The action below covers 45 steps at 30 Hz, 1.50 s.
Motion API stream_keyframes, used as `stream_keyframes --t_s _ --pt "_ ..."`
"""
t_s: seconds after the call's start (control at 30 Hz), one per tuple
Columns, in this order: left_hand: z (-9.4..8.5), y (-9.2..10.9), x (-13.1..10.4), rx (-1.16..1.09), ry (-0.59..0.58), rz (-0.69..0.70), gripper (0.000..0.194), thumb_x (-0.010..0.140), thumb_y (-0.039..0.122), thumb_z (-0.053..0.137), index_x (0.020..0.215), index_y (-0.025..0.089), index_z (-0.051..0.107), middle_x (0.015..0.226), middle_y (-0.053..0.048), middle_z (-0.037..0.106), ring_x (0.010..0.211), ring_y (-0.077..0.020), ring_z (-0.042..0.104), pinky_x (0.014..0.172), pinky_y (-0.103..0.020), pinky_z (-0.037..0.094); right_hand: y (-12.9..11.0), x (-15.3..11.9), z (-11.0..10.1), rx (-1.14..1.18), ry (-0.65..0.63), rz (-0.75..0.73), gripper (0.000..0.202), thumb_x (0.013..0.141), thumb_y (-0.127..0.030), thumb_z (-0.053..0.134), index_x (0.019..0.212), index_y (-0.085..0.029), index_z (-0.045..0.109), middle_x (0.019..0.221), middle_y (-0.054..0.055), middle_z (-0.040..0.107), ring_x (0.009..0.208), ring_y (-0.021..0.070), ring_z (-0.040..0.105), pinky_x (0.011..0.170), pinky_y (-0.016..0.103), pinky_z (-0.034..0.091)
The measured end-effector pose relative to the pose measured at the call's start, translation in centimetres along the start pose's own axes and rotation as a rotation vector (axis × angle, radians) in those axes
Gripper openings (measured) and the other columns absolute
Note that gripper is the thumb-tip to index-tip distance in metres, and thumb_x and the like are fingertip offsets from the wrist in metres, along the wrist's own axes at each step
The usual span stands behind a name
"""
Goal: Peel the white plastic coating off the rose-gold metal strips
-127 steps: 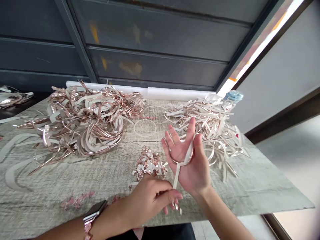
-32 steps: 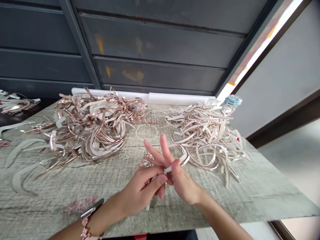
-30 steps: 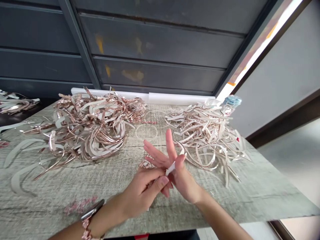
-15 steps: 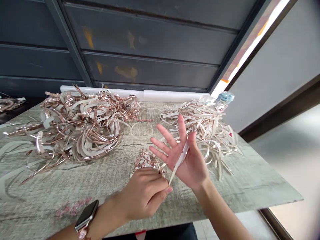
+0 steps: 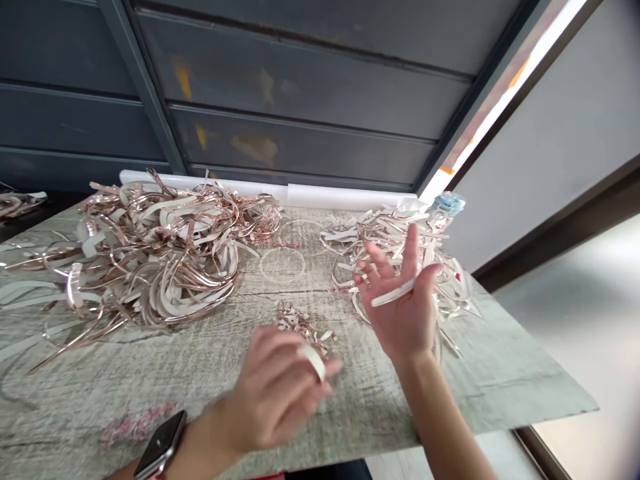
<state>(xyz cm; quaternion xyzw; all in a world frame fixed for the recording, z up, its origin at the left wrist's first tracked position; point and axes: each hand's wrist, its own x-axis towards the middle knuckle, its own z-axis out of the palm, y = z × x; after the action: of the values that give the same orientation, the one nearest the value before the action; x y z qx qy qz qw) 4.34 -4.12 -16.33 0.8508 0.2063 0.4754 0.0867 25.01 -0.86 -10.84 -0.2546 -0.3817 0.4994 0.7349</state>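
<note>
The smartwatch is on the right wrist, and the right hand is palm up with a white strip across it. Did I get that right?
Not quite: the head view shows the smartwatch on the left wrist, not the right. The right hand is palm up with a white strip across it, as you said.

Wood-grain table (image 5: 200, 373) under 2 large ribbon heaps (image 5: 185, 253).

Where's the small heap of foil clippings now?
In the head view, the small heap of foil clippings sits mid-table just beyond the left hand, between the big left-side ribbon pile and the right hand.
</note>
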Motion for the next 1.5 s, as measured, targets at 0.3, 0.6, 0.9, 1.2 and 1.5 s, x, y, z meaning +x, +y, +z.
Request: stream_keyframes --t_s 0.3,0.6,0.9,1.2,1.5 --pt "-0.6 -6.7 0.2 -0.411 0.141 -0.886 0.019 0.092 0.033 0.066 0.107 0.022 0.066 0.105 -0.005 0.073 0.097 -0.0212 0.07 0.073 -0.028 0.055 1.9 -2.5 1.2 -0.692 -0.508 -0.026 0.031 0.106 -0.036 0.048 0.123 -0.03 0.072 0.092 0.004 0.079 0.092 0.0223 0.067 0.091 0.042 0.05" --pt "0.2 -5.0 0.9 0.026 -0.326 -0.445 0.034 0.099 0.02 0.04 0.098 0.024 0.074 0.087 -0.003 0.078 0.083 -0.0239 0.074 0.083 -0.04 0.058 3.6 -2.7 1.3 -1.039 -0.649 -0.352 0.037 0.106 -0.024 0.044 0.139 -0.03 0.06 0.103 0.005 0.078 0.091 0.0223 0.062 0.089 0.04 0.051" --pt "-0.7 -3.6 0.5 0.06 0.105 -0.266 0.023 0.096 0.028 0.057 0.119 0.024 0.064 0.125 -0.01 0.069 0.121 -0.0276 0.059 0.103 -0.044 0.046 5.1 -2.7 0.2 -1.373 -0.6 -0.466 0.053 0.095 -0.01 0.044 0.147 -0.02 0.049 0.11 0.01 0.073 0.096 0.0272 0.058 0.086 0.044 0.046" --pt "-0.9 -2.4 1.3 -0.069 0.056 0.025 0.015 0.103 0.03 0.05 0.095 0.024 0.061 0.086 -0.003 0.076 0.088 -0.0214 0.069 0.096 -0.042 0.044 4.6 -3.1 0.7 -0.999 -0.767 -0.281 0.073 0.09 -0.04 0.069 0.154 -0.022 0.039 0.154 0.014 0.051 0.145 0.0332 0.042 0.123 0.055 0.023" --pt "-1.7 -4.0 1.3 0.159 -0.068 0.05 0.022 0.106 0.032 0.045 0.092 0.022 0.059 0.079 -0.001 0.07 0.076 -0.0188 0.059 0.088 -0.04 0.04 2.6 -3.4 0.9 -0.228 -0.56 0.33 0.047 0.103 -0.051 0.044 0.141 -0.03 0.061 0.135 0.005 0.07 0.128 0.0278 0.062 0.115 0.049 0.039"
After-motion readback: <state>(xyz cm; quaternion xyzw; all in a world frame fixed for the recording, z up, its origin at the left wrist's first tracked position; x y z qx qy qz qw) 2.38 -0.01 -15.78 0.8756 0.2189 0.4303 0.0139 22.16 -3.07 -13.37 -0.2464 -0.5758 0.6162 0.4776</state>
